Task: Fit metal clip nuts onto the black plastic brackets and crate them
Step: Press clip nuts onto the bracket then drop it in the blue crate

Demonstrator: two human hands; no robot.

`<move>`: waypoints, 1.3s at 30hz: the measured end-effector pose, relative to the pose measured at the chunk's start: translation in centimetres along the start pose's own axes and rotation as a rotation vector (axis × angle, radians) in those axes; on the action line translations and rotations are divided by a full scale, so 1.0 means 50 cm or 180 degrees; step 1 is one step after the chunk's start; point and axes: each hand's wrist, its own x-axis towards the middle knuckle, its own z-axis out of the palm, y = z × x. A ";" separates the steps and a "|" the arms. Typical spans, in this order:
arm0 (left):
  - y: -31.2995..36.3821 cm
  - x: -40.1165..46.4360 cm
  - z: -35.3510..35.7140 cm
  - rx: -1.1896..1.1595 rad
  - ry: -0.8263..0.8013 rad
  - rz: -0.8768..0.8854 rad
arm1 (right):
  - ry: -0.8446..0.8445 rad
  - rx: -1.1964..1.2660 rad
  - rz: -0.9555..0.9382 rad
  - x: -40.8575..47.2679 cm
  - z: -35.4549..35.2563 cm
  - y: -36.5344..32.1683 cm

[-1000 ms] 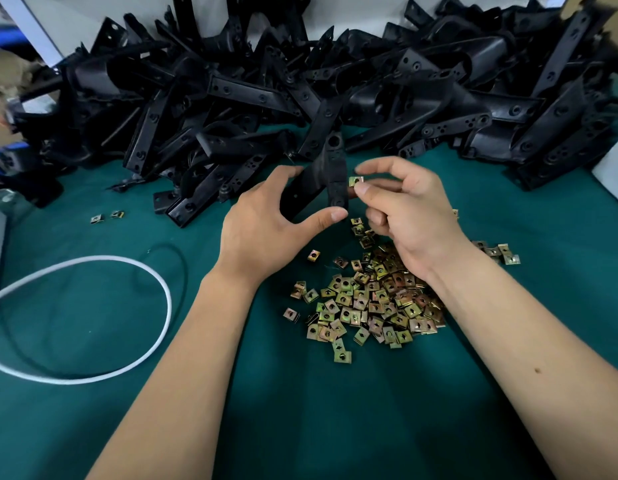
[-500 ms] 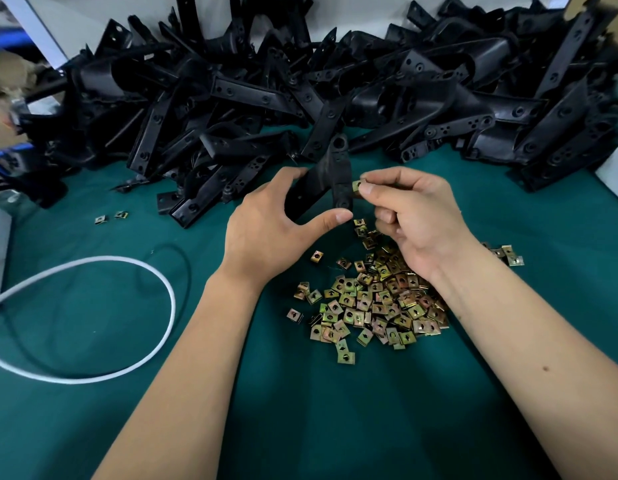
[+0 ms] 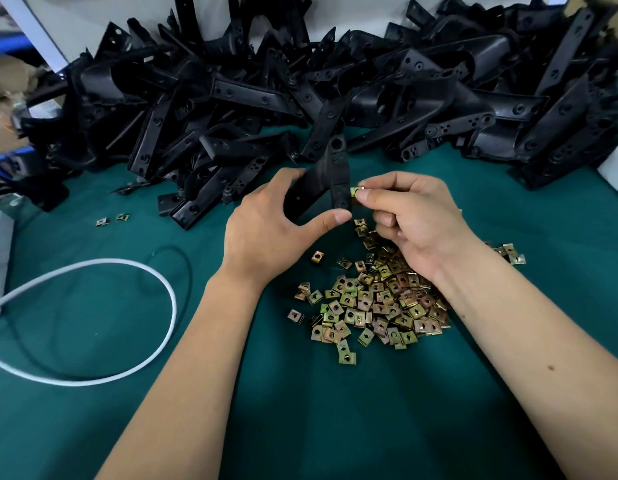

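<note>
A white cable [image 3: 93, 320] loops on the green cloth [image 3: 335, 427] at your left. Your left hand [image 3: 269, 233] grips a black bracket [image 3: 330, 181] between thumb and fingers, upright before the bracket heap [image 3: 300, 98]. Your right hand [image 3: 415, 220] pinches one clip nut [image 3: 354, 192] against the bracket's edge (probably touching it), above the loose nuts [image 3: 377, 299].

The right hand [image 3: 415, 220] covers most of the clip nut [image 3: 353, 192] and part of the nut heap [image 3: 377, 299]; the left hand [image 3: 269, 230] hides the bracket's [image 3: 330, 181] lower end; the frame edges crop the bracket pile [image 3: 300, 98] and the white cable [image 3: 93, 320]
</note>
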 end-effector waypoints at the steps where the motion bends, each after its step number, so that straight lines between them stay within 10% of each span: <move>1: 0.000 -0.001 0.001 0.0019 -0.0008 0.0009 | 0.0041 0.0026 0.0001 0.000 0.002 0.001; 31: 0.027 -0.006 0.009 0.0343 0.0330 0.0320 | -0.0113 -0.0567 -0.0554 -0.004 -0.001 -0.008; 39: 0.011 0.000 -0.006 0.0328 0.0385 0.0619 | -0.0328 -0.2246 -0.1295 -0.011 0.005 -0.001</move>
